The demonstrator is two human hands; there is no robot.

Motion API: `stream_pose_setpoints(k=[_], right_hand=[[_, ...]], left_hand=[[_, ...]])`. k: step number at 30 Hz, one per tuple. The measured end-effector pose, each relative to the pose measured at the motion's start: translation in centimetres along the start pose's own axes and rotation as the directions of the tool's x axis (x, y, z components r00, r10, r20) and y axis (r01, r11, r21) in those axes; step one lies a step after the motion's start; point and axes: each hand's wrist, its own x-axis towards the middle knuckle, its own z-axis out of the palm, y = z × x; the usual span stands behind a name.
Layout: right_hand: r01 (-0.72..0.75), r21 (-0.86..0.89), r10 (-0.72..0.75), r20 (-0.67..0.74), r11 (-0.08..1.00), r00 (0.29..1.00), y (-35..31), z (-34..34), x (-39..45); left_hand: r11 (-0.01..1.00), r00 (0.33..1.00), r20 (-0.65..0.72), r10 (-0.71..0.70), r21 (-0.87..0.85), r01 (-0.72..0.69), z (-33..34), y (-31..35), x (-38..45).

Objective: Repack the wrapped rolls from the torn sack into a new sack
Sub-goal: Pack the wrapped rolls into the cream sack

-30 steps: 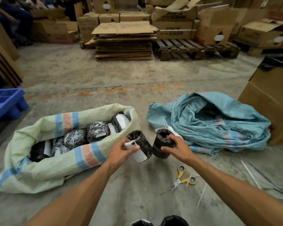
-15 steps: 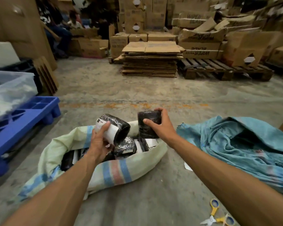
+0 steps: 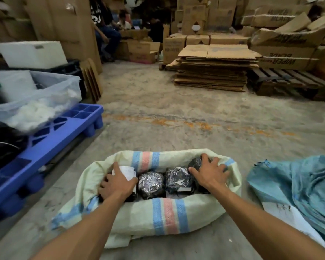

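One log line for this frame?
left hand: on labelled wrapped roll | right hand: on black wrapped roll | both inside striped pale woven sack

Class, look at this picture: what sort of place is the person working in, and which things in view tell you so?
Most likely a warehouse or packing depot. Stacks of flattened cardboard and piled cartons stand at the back, a wooden pallet and a blue plastic pallet sit on the bare concrete floor.

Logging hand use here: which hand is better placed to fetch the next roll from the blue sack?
Probably the right hand: it rests on the rightmost roll, on the side nearest the blue sack. The left hand is at the striped sack's far end.
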Motion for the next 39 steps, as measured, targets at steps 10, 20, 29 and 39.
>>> stream_pose_setpoints(k=[10, 20, 29, 39], right_hand=[[0.077, -0.271, -0.086, -0.024, 0.96, 0.996, -0.2, 1.4, 0.2], [0.086, -0.082, -0.092, -0.081, 0.993, 0.992, 0.1, 1.6, -0.4], [-0.075, 0.294, 0.049, 0.095, 0.953, 0.994, 1.4, 2.1, 0.4], [0.081, -0.121, -0.078, 0.032, 0.989, 0.996, -0.3, 2.3, 0.5]], left_hand=[[0.998, 0.996, -0.067, -0.061, 0.02, 0.063, 1.8, 2.3, 0.0], [0.995, 0.995, 0.002, -0.101, 0.008, 0.101, 1.5, 3.2, 0.6], [0.99, 0.992, 0.042, -0.117, 0.082, 0.113, 0.9, 3.9, -0.1], [0.97, 0.997, -0.073, -0.007, 0.243, 0.024, 1.7, 3.6, -0.9]])
